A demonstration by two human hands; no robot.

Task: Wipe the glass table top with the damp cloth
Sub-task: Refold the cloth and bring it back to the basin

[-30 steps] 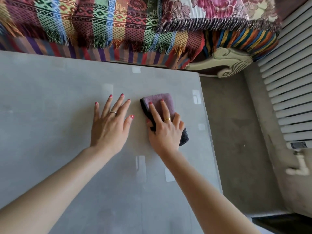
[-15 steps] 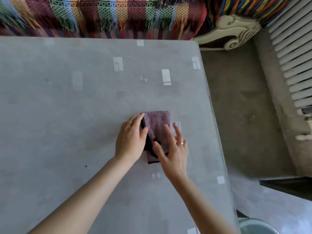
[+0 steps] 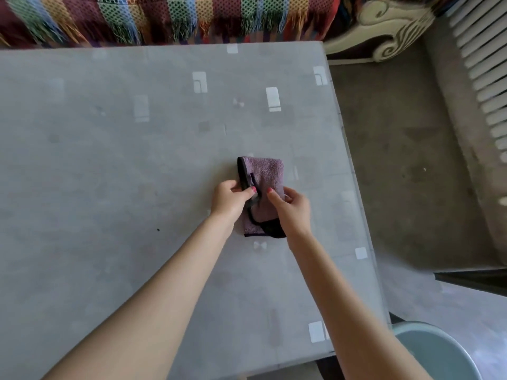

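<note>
Head view looks down on a grey glass table top (image 3: 109, 187), where a folded purple cloth (image 3: 264, 174) with a dark border lies toward the right side, a little short of the right edge. Both hands are on the near half of the cloth. Left hand (image 3: 229, 200) pinches the cloth's dark left edge between curled fingers and thumb, and right hand (image 3: 292, 208) grasps the cloth's right side, thumb on top and fingers curled round it. The far half of the cloth lies flat on the glass; whether the near half is raised off the surface I cannot tell. Pale rectangular reflections dot the glass. Beyond the far edge hangs a striped, fringed blanket (image 3: 164, 15) beside a carved cream chair arm (image 3: 384, 31). A pale blue basin (image 3: 439, 352) sits on the floor at the table's near right corner.
</note>
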